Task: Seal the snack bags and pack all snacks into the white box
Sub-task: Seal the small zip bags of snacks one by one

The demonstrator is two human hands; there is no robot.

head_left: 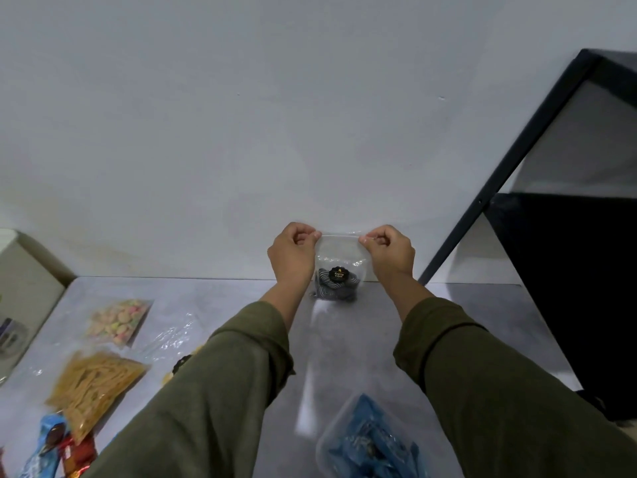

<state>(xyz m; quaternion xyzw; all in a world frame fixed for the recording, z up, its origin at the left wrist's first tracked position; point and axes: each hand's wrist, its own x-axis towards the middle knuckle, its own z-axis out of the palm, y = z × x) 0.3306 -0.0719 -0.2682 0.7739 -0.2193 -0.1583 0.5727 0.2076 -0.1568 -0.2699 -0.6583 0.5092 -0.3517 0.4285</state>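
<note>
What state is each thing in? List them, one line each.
Left hand: pinches the clear bag's top left corner.
Right hand: pinches its top right corner.
Clear bag with striped snacks: held upright over the table.
Bag of pale round snacks: lying flat.
Bag of yellow sticks: lying flat.
Bag of blue packets: lying flat.

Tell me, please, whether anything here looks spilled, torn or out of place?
Nothing stands out. Both hands pinch the top corners of the clear bag, left hand, right hand; the other snack bags lie flat on the table.
</note>
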